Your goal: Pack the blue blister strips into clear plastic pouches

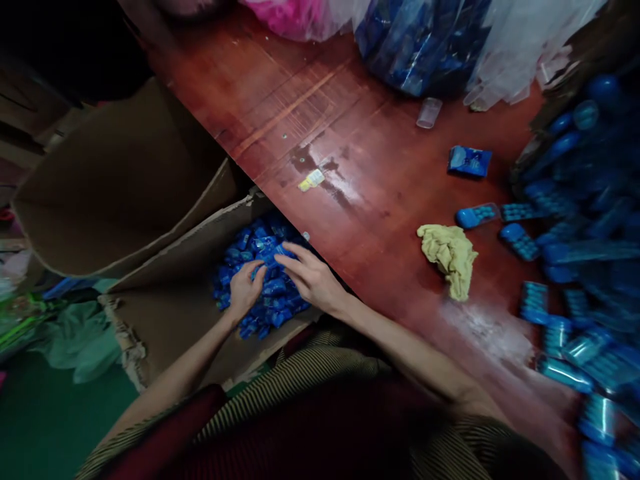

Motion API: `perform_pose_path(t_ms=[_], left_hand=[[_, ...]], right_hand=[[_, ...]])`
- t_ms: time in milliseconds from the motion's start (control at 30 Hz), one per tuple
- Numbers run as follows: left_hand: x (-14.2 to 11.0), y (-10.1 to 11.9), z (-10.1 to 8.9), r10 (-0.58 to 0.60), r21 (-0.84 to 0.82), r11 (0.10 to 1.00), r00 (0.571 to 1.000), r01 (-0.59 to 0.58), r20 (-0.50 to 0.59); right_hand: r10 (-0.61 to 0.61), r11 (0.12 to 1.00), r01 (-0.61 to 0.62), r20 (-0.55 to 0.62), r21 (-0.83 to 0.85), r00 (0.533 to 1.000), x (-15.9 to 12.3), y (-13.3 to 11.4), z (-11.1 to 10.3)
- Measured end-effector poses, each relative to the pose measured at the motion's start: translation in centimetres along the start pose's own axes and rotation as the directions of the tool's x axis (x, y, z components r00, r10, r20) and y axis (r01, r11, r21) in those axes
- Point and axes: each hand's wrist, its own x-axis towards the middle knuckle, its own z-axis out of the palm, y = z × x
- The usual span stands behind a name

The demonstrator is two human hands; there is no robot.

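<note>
Both my hands reach over a cardboard box [165, 327] that holds many small shiny blue packets [273, 313]. My left hand [245, 291] is above the near-left part of the pile, its fingers bent and its thumb apart from them. Facing it from the right, my right hand [317, 280] has its fingers stretched out and slightly spread. Blue packets show between and just beyond the fingertips of both hands. I see none clearly gripped, and cannot tell whether the fingertips touch them.
Right of the box is a red-brown table [370, 213] with a crumpled yellow cloth [450, 257], a blue packet [469, 161] and a small clear cup [429, 113]. Blue-capped clear containers [565, 373] pile up at right. Filled plastic bags [420, 47] stand at the back.
</note>
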Motion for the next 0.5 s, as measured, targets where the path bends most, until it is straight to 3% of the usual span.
perform_pose_path(t_ms=[67,133,200,267,400,500], left_hand=[[-1.5,-0.7,1.2,-0.038,0.035,0.999,0.999,0.038,0.004],[-2.2,-0.4,2.3,0.036,0.083,0.996,0.999,-0.035,0.001],[-2.2,0.8,3.5,0.173,0.158,0.972,0.984,-0.176,0.034],[-1.4,2.4,4.9,0.298,0.227,0.920,0.946,-0.320,0.128],[1.0,5.1,8.4,0.372,0.307,0.838,0.884,-0.451,0.284],[2.3,5.7,10.5,0.373,0.308,0.815,0.852,-0.490,0.367]], right_hand=[[-0.023,0.997,0.020,0.036,0.081,0.999,-3.9,-0.7,-0.6],[0.027,0.997,-0.033,0.092,0.063,0.995,-8.2,-0.8,-0.9],[0.188,0.980,-0.183,0.061,-0.075,0.980,-12.1,-0.2,-0.7],[0.392,0.884,-0.397,-0.068,-0.247,0.917,-15.1,0.7,0.0],[0.592,0.671,-0.618,-0.205,-0.410,0.779,-17.0,2.4,1.2],[0.600,0.660,-0.631,-0.219,-0.409,0.770,-16.3,3.5,0.8]])
